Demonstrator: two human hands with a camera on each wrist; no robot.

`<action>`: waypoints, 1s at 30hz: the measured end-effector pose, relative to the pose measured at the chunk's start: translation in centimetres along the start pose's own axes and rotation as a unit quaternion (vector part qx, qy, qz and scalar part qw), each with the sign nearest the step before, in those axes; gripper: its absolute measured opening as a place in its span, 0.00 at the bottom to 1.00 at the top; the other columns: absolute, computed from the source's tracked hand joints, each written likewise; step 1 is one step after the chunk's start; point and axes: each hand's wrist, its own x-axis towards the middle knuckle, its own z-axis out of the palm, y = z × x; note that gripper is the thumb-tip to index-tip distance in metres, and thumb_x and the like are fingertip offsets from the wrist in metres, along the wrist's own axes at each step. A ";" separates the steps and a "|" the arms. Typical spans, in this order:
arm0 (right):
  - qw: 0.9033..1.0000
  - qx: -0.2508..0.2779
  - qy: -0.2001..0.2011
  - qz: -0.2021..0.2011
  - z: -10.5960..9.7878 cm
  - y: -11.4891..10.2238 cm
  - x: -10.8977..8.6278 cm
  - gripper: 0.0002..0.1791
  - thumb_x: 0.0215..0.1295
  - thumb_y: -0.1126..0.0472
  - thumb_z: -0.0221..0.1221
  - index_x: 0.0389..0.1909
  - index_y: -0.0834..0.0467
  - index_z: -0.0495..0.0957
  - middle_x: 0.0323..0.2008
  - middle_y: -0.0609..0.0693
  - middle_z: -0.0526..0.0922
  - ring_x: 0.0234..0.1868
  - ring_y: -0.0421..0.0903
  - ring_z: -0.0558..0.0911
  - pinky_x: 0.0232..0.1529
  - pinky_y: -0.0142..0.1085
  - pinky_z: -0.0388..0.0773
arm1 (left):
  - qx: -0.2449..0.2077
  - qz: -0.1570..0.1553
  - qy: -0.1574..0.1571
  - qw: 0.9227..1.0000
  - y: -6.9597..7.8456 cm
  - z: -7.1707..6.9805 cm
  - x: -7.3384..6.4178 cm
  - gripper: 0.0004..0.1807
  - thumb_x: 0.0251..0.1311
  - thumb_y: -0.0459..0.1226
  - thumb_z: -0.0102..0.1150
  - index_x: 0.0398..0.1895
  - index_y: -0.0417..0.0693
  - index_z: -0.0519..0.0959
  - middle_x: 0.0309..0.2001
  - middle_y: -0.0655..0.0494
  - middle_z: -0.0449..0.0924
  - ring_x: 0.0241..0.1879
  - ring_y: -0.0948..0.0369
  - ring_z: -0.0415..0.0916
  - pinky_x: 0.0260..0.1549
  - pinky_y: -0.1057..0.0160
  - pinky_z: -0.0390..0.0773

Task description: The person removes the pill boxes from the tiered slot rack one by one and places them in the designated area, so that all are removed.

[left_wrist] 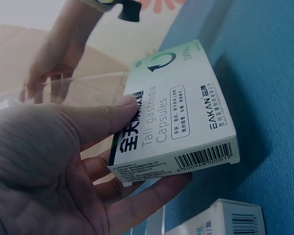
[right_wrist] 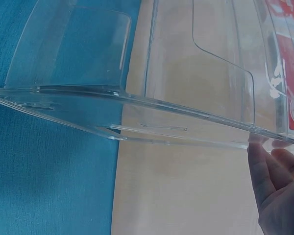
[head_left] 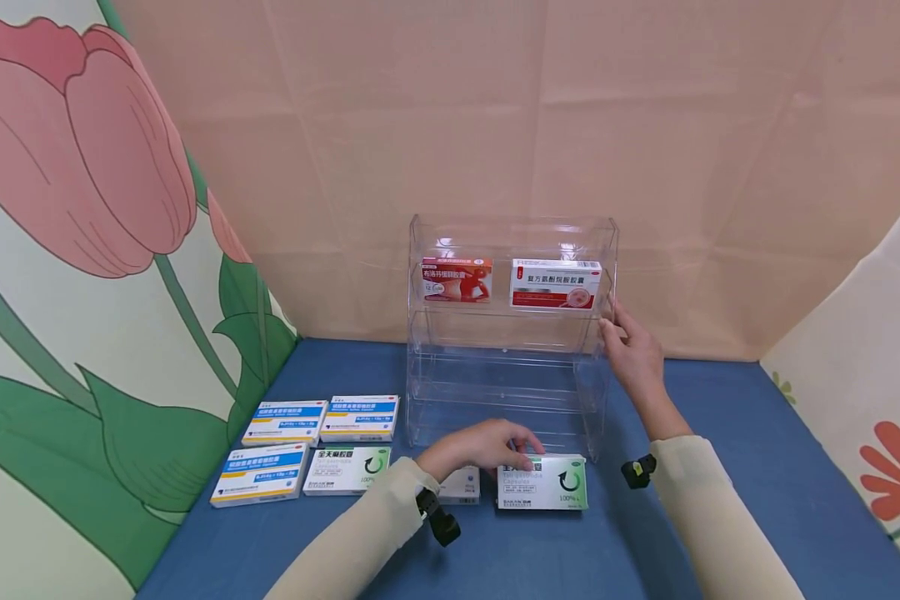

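At the centre of the frame, the clear rack (head_left: pixel 504 333) holds a red box (head_left: pixel 457 281) and, right of it, a red-and-white box (head_left: pixel 555 285), both in its upper part. The right hand (head_left: pixel 634 354) pinches the rack's right edge; the left hand (head_left: pixel 495 444) pinches a green-and-white box (head_left: pixel 542 490) (its label reads "Capsules") at lower centre-right, outside the rack.

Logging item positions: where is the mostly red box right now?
In the head view, the mostly red box sits in the upper left of the clear rack, left of the white-and-red box with a gap between.
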 end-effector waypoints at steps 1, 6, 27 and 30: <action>1.000 0.000 -0.001 0.000 0.0 0.0 0.0 0.29 0.78 0.44 0.50 0.77 0.37 0.60 0.65 0.54 0.78 0.55 0.57 0.85 0.42 0.41 0.80 | 0.002 0.000 -0.001 1.000 -0.1 0.0 0.1 0.15 0.68 0.40 0.63 0.57 0.56 0.83 0.34 0.62 0.78 0.23 0.64 0.71 0.21 0.59 0.77; 1.000 -0.002 -0.001 -0.004 0.0 0.0 -0.1 0.29 0.78 0.45 0.50 0.77 0.40 0.61 0.65 0.56 0.79 0.55 0.58 0.84 0.45 0.46 0.81 | 0.027 0.004 0.005 1.000 -0.6 0.2 0.3 0.15 0.69 0.40 0.63 0.57 0.55 0.83 0.33 0.63 0.78 0.21 0.64 0.68 0.20 0.63 0.74; 1.000 0.006 0.004 -0.007 0.0 0.0 -0.1 0.29 0.78 0.47 0.51 0.76 0.41 0.62 0.63 0.58 0.80 0.55 0.60 0.84 0.47 0.50 0.82 | 0.119 -0.022 0.032 0.992 0.3 1.0 -0.1 0.15 0.67 0.42 0.65 0.56 0.59 0.83 0.47 0.63 0.83 0.47 0.65 0.79 0.45 0.64 0.79; 1.000 0.009 0.000 -0.003 0.0 0.0 -0.1 0.29 0.78 0.46 0.51 0.77 0.41 0.61 0.64 0.58 0.79 0.56 0.61 0.83 0.49 0.55 0.82 | 0.135 -0.022 0.040 0.990 0.7 1.0 -0.4 0.17 0.67 0.42 0.65 0.58 0.58 0.83 0.54 0.59 0.83 0.53 0.63 0.80 0.51 0.61 0.80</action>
